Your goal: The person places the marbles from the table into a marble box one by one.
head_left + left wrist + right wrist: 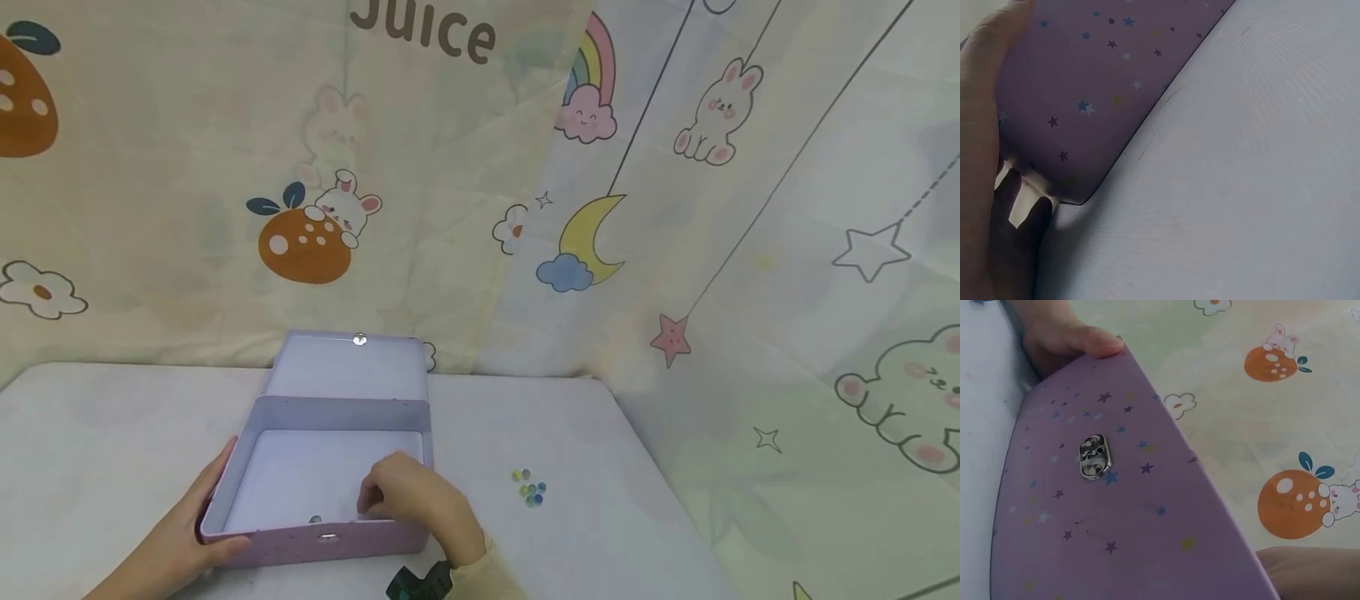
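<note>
A lilac tin box (337,543) with its lid (348,367) raised stands on the white table, small stars printed on its outside. My left hand (183,521) grips the box's front left corner, thumb on the front wall and fingers along the side. Inside the box, near the front wall, my right hand (408,492) reaches down with bent fingers; its fingertips are partly hidden, so whether they pinch something cannot be told. A small greenish marble (315,519) lies on the box floor, left of the right hand. The metal clasp (1095,457) shows on the front wall.
To the right of the box, several small glass marbles (530,492), green, yellow and blue, lie grouped on the white table (600,450). A printed cloth (450,208) hangs behind the table and along its right side. A dark wrist strap (420,583) shows at the right wrist.
</note>
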The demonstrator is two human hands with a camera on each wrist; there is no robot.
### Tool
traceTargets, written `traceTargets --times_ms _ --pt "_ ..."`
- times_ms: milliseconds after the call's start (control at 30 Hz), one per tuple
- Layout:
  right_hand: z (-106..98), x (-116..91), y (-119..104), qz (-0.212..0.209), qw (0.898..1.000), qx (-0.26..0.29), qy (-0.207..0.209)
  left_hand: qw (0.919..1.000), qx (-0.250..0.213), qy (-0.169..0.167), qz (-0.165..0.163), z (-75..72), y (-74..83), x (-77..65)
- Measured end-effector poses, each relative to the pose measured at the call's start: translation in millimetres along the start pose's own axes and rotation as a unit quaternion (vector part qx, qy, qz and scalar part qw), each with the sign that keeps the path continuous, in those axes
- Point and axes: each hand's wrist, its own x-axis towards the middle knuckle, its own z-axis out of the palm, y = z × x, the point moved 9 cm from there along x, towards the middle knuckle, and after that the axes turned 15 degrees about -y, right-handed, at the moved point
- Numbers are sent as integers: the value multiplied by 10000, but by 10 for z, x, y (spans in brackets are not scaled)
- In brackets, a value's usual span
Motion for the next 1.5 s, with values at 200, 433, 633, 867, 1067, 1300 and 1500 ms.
traceTargets --times_ms 200,433,633,867,1067,1300,1500 --pt "30 4 8 37 9993 216 -308 10000 57 -33 -36 -21 -8 9" --pt "34 2 18 143 9989 192 -394 9999 29 -5 110 -30 41 17" --pt "47 -4 36 251 9984 209 -454 10000 -15 -44 65 -7 19 25" --pt "69 -5 52 302 9980 301 -474 10000 23 -41 1 -4 5 25" --pt "85 3 63 361 9974 360 -502 10000 43 -28 11 -4 8 20" --pt "92 8 56 310 9970 444 -547 9999 60 -72 -135 1 -1 7" --pt "102 22 63 274 9969 466 -565 9999 48 -48 -85 -4 -9 12"
